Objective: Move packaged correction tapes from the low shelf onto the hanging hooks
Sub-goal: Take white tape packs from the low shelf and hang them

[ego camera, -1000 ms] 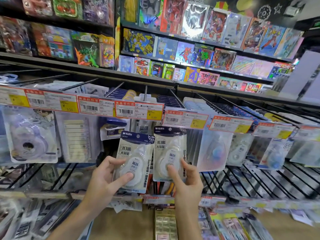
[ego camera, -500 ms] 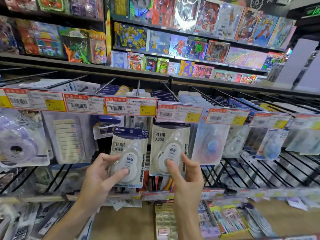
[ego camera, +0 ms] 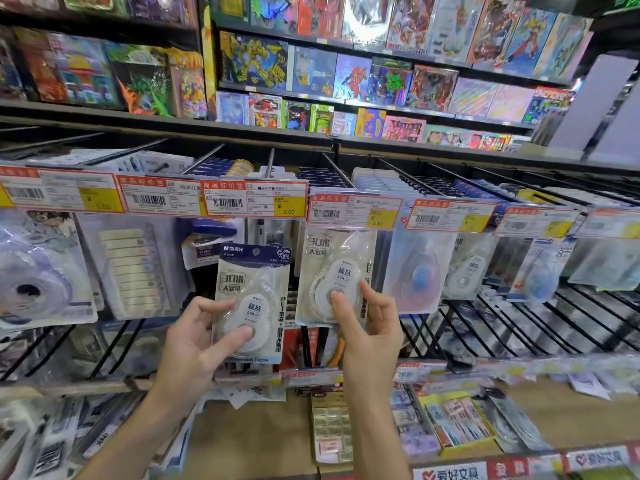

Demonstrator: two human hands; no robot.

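Right now my left hand (ego camera: 194, 344) pinches a white correction tape in a clear blister pack with a dark blue header card (ego camera: 251, 303), thumb pressed on the round dispenser at the front and fingers curled behind the pack's left edge. I hold it upright, below a red-and-yellow price tag (ego camera: 254, 202) and free of any hook. My right hand (ego camera: 369, 327) grips a second correction tape pack of the same white kind (ego camera: 332, 271), thumb on the wheel and fingers round its right edge; its top is hidden behind the next red-and-yellow price label (ego camera: 355, 213), so I cannot tell whether it already hangs on the black metal hook (ego camera: 337, 173) above. To the right, more clear-packed correction tapes with blue and pink tints (ego camera: 420, 271) hang in a row. To the left hangs a pack of pale index tabs (ego camera: 128, 268). Above, colourful toy boxes (ego camera: 353, 77) fill the upper shelves, and below my wrists lies the low wooden shelf (ego camera: 249, 438) with scattered stationery packs.
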